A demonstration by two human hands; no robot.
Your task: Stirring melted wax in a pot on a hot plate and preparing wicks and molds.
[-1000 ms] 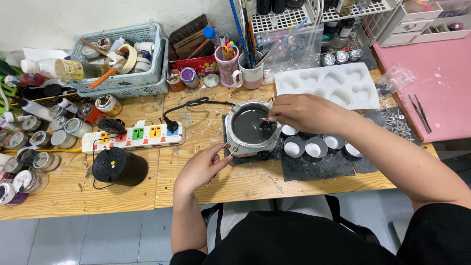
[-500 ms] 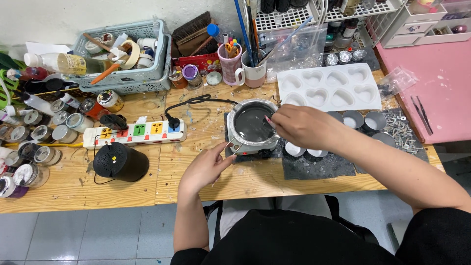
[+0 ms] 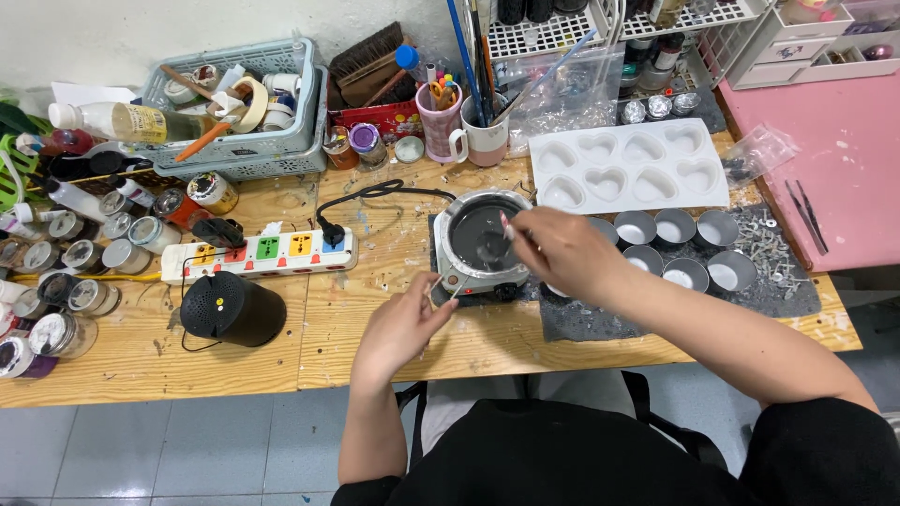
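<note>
Stirring dark melted wax in round pot [image 3: 480,234] on tabletop [image 3: 281,323] | right hand [image 3: 553,248] pinches stick [image 3: 506,228] | left hand [image 3: 398,328] grips pot handle [image 3: 442,284] | hot wax could splash, cups [image 3: 689,251] close

Pale wood tabletop [image 3: 487,347], matt, scratched and paint-flecked. Round metal pot [image 3: 482,234] with dull silver rim, glossy dark liquid inside. Thin metal handle pinched in left hand [image 3: 398,328]; slim stick in right hand [image 3: 561,248]. Small cups [image 3: 687,274] of brushed metal on rough black mat [image 3: 600,319]. Smooth white heart mould [image 3: 626,167], matt, towards far right edge. Glossy white plastic power strip [image 3: 258,255].
</note>
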